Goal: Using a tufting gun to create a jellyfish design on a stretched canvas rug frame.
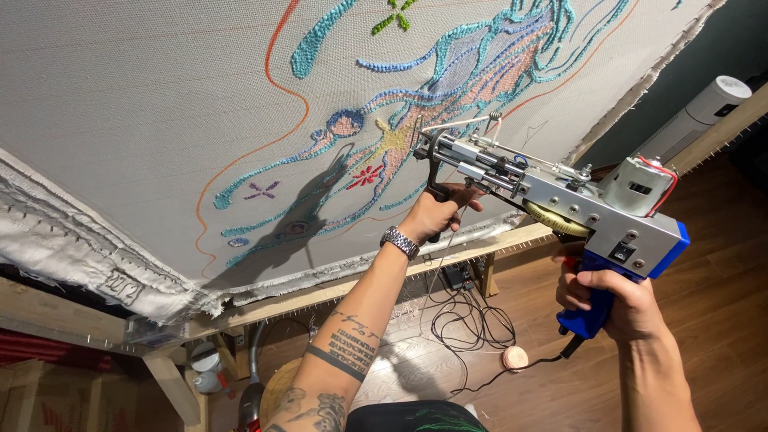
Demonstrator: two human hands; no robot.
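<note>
Now the person holds a tufting gun (560, 200) up against a stretched grey cloth (120, 104) with both hands. The right hand (612, 300) is closed tight around the blue rear grip (592, 308) of the gun, fingers wrapped all the way. The left hand (436, 212) is closed around the black front handle (436, 180), and a metal wristwatch (400, 240) sits on that wrist. The gun has a silver metal body, a yellow gear (552, 220) on its side and a small grey motor (636, 186) on top with a red wire. Its needle end touches the cloth just beside a yellow patch of the tufted design (472, 72), which is made of teal, pink and blue yarn with an orange line around. The cloth is fixed on a wooden frame (320, 298). Below, black cables (468, 324) lie loose on the wooden floor (720, 264), and a white cylinder (700, 112) stands near the right edge of the frame
</note>
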